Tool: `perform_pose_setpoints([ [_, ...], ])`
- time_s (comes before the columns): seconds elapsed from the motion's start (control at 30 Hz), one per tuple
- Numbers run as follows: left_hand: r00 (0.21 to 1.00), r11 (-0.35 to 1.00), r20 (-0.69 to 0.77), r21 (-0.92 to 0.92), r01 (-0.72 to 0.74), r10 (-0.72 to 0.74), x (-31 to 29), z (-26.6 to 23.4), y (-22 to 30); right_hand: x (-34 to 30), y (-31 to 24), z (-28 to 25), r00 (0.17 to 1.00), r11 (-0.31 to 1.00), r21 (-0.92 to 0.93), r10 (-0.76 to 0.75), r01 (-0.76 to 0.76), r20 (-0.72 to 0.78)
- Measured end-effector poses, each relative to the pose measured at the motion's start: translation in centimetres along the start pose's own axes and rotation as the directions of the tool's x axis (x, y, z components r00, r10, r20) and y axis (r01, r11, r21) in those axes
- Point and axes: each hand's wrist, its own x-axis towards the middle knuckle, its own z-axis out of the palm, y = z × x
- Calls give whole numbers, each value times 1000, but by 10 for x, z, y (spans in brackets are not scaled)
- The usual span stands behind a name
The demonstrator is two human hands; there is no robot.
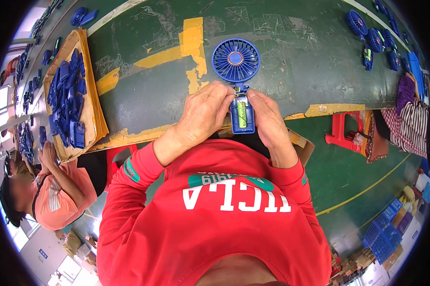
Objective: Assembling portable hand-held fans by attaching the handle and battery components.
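A blue handheld fan (pixel 236 59) lies on the green table edge in front of me, its round grille pointing away. Its handle (pixel 243 125) is uncovered, showing a green battery cell (pixel 242 113) inside and a small circuit board (pixel 238 89) near the neck. My left hand (pixel 204 108) is closed, thumb and fingertips pinched at the handle's upper left beside the board. Whether a small part sits between those fingertips is hidden. My right hand (pixel 269 116) grips the handle's right side, thumb near its top.
At the left stands a cardboard tray (pixel 93 112) heaped with blue plastic handle parts (pixel 67 95). Several blue fans (pixel 356 23) lie at the far right. A co-worker in an orange top (pixel 65 200) sits at left. A red stool (pixel 339 131) stands under the table at right.
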Motion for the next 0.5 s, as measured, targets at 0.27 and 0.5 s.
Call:
perform_pose_setpoints([
  [0.27, 979, 971, 42, 130, -202, 198, -1, -1, 1, -5, -6, -1, 998, 1000, 21, 11, -12, 63],
  [0.5, 969, 952, 124, 195, -236, 215, 2, -4, 8, -6, -6, -3, 981, 986, -138, -63, 89, 181],
])
